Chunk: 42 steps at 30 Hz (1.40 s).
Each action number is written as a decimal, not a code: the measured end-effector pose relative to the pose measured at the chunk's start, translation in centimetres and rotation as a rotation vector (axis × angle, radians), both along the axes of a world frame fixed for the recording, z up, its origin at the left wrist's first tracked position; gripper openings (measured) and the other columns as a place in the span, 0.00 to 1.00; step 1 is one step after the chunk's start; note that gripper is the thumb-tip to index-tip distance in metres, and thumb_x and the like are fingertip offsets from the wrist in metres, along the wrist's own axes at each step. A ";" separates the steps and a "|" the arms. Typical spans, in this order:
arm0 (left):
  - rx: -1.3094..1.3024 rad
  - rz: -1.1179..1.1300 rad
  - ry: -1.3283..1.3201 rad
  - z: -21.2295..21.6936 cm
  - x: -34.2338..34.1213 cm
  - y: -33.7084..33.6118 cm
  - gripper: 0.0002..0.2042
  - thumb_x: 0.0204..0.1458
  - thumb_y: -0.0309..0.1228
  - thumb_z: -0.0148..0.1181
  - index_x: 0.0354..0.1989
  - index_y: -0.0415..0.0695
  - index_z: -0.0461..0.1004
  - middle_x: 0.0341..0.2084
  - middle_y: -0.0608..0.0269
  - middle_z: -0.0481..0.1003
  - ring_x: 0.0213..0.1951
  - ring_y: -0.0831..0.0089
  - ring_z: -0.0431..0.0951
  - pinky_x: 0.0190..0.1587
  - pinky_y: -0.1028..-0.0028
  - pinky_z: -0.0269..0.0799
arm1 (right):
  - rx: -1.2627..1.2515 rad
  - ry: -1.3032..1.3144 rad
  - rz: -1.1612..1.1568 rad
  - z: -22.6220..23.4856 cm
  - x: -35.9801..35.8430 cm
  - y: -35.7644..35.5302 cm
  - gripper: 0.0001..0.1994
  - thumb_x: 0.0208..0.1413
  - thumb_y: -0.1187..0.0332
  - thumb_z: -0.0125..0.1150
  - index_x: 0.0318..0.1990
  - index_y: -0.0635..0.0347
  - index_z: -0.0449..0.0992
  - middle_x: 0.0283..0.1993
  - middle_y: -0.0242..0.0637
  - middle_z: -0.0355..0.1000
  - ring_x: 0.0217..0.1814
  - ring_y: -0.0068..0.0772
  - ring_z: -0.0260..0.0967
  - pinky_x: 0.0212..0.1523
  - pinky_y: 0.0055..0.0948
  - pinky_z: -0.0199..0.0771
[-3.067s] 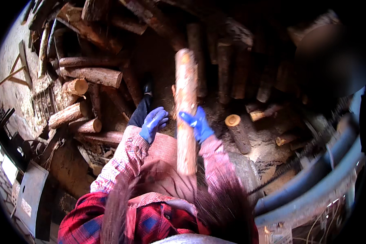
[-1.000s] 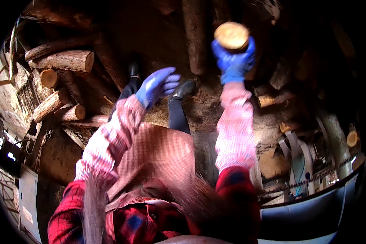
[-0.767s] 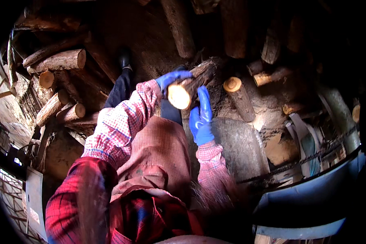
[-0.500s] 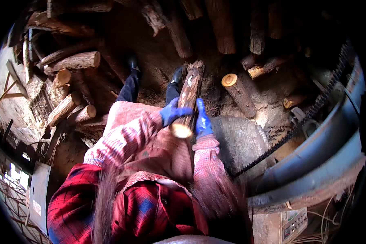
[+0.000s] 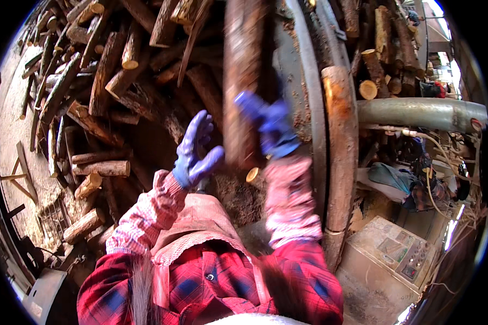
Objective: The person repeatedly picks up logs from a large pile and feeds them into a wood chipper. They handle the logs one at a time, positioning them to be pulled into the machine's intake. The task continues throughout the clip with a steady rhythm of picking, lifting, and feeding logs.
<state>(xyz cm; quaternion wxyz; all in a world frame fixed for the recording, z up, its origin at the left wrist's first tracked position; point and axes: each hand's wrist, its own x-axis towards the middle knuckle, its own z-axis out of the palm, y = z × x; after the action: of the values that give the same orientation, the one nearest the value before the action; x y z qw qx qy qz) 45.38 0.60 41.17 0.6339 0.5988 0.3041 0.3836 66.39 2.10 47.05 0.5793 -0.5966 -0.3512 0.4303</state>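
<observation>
A long, bark-covered log (image 5: 243,65), smeared by motion, runs from the top edge down in front of me. My left hand (image 5: 197,151), in a blue-purple glove, is left of the log's lower end, apart from it, with fingers spread and nothing held. On the log's right side is my right hand (image 5: 271,122), gloved alike and blurred. Its thumb or a finger stretches left across the bark; the digits stand apart, and whether they press on the log cannot be made out. Below the log shows a pale cut end of a shorter log (image 5: 253,175).
Many cut logs (image 5: 108,73) lie heaped at the left and far side. On my right, a metal trough edge (image 5: 312,81) runs beside another long log (image 5: 339,162). Beyond are a thick grey pipe (image 5: 417,115) and a control box (image 5: 396,254) with knobs.
Both hands previously held a short log over my lap; now they are apart and farther forward. My view has swung, bringing the metal trough, pipe and heaped logs into sight.
</observation>
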 end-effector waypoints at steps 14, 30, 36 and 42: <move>-0.324 0.082 0.327 -6.5 -5.2 -5.3 0.29 0.52 0.32 0.63 0.62 0.44 0.59 0.46 0.56 0.72 0.48 0.69 0.72 0.53 0.67 0.69 | -0.724 -1.363 -0.151 6.8 24.8 8.9 0.55 0.32 0.43 0.72 0.68 0.55 0.50 0.64 0.55 0.58 0.66 0.56 0.57 0.65 0.43 0.57; -0.780 0.205 0.342 -22.3 -9.5 -5.1 0.29 0.49 0.40 0.65 0.57 0.39 0.64 0.42 0.58 0.75 0.45 0.70 0.74 0.51 0.71 0.69 | -0.597 -0.970 0.539 -30.4 -9.2 8.5 0.56 0.34 0.40 0.68 0.67 0.65 0.49 0.68 0.55 0.52 0.69 0.51 0.51 0.68 0.41 0.52; -1.207 0.280 0.278 -33.3 -17.8 -10.6 0.23 0.53 0.33 0.62 0.56 0.40 0.66 0.42 0.59 0.74 0.44 0.75 0.74 0.50 0.74 0.70 | -1.133 -0.479 0.371 -57.7 -14.0 4.1 0.63 0.30 0.40 0.72 0.70 0.57 0.38 0.68 0.55 0.50 0.70 0.55 0.49 0.68 0.44 0.52; -1.396 0.384 0.358 -40.8 -23.1 -10.8 0.22 0.57 0.28 0.55 0.60 0.41 0.61 0.48 0.58 0.72 0.49 0.73 0.72 0.53 0.75 0.67 | -1.457 -0.826 0.474 -71.6 -12.4 -3.5 0.64 0.27 0.39 0.73 0.70 0.54 0.39 0.72 0.50 0.41 0.73 0.50 0.41 0.70 0.42 0.50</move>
<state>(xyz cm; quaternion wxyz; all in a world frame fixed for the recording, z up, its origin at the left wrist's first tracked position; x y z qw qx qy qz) 22.31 -10.17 0.36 0.7292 0.0467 0.6750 0.1019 53.99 -1.39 -24.59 -0.2252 -0.8383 -0.2855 0.4062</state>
